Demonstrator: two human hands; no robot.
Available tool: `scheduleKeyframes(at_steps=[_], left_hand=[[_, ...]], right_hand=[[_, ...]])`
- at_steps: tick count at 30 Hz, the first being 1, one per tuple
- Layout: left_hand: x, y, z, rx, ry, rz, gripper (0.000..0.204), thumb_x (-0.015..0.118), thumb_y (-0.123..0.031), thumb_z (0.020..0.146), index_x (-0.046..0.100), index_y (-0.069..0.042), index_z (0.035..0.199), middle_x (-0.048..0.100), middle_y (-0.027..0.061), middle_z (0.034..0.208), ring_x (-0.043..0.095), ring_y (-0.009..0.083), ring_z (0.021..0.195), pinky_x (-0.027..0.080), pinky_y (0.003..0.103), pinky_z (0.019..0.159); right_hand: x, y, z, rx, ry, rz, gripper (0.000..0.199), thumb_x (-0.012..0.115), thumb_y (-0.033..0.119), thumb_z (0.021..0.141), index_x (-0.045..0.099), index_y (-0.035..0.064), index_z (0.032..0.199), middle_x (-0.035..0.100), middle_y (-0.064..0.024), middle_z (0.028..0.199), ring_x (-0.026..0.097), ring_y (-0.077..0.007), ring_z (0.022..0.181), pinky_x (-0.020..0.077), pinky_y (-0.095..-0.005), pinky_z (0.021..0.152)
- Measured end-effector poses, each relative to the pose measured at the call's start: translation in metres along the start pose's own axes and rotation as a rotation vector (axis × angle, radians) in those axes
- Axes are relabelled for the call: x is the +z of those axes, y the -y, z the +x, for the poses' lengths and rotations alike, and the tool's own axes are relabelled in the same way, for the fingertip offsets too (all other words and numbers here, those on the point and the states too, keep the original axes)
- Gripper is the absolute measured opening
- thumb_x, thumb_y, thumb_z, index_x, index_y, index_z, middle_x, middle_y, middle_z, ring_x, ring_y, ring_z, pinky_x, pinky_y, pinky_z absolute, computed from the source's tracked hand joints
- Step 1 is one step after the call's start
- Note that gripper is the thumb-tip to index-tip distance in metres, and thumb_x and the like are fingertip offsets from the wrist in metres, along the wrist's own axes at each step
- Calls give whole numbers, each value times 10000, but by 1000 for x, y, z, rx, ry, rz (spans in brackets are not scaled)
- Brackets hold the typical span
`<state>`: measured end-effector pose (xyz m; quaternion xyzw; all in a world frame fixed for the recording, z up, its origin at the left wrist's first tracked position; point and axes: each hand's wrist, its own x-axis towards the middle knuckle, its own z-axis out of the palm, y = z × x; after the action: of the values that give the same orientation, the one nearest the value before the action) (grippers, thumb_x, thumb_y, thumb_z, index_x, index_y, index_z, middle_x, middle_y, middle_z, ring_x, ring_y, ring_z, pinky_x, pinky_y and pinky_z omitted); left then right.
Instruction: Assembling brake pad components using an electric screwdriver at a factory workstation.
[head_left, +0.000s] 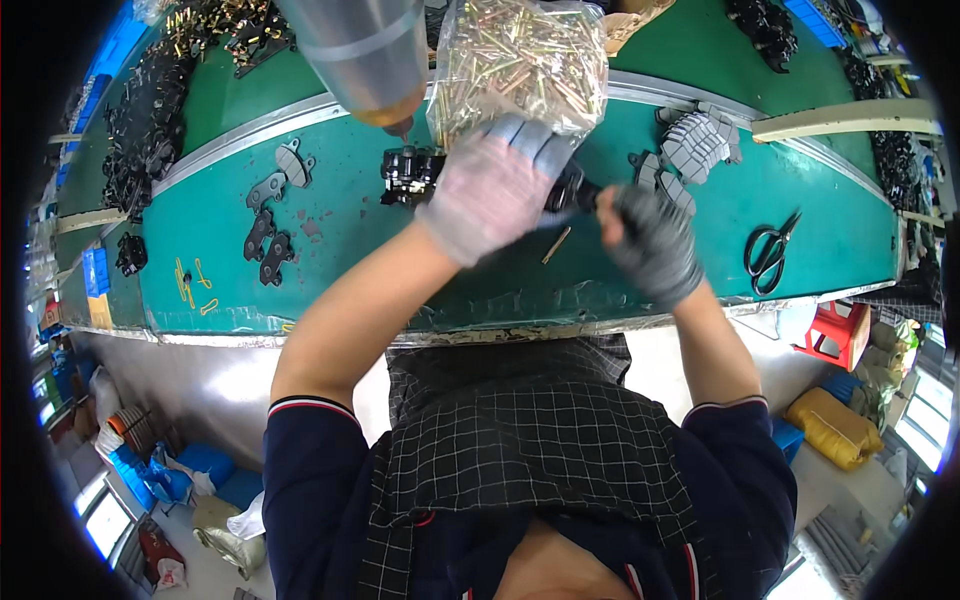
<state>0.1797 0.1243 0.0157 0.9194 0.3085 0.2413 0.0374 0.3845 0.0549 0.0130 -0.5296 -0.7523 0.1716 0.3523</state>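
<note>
Single head-worn fisheye view, looking steeply down from close above, green workbench (330, 235) across the top, edges curving toward the rim

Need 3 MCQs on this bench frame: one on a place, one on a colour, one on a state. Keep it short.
1. Where do the scissors lie?
A. on the green table, to the right of the right hand
B. under the bag of pins
C. on the floor

2. What colour is the glove on the left hand?
A. black
B. light grey-white
C. yellow

3. What state is the bag of brass pins in?
A. empty and flat
B. spilled across the table
C. full, standing behind the hands

Answers:
1 A, the black scissors rest on the green top near its right end.
2 B, the left glove is pale and the right one dark grey.
3 C, the clear bag bulges with pins at the belt's edge.
</note>
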Motion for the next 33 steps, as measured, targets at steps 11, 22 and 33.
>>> scheduleKeyframes(at_steps=[11,22,33], left_hand=[[-15,-23,-72,-67,-383,-148,484,755,-215,541,598,-84,980,558,96,896,575,297,802,508,393,667],[-52,-25,-65,204,-481,-159,285,663,-156,529,656,-76,803,573,62,824,550,221,559,475,340,490],[-21,-22,-72,177,-269,-84,345,701,-141,555,632,-94,889,579,69,876,571,262,736,497,384,603]], right_hand=[[5,56,-4,-271,2,146,526,788,242,710,548,86,1150,611,-108,926,599,-275,796,477,-376,679],[-8,78,-9,-463,-23,67,568,797,317,697,560,135,1180,624,-90,938,609,-257,758,470,-357,627],[14,69,-23,-187,38,8,362,752,210,730,622,115,1054,629,-89,924,608,-272,772,481,-377,671]])
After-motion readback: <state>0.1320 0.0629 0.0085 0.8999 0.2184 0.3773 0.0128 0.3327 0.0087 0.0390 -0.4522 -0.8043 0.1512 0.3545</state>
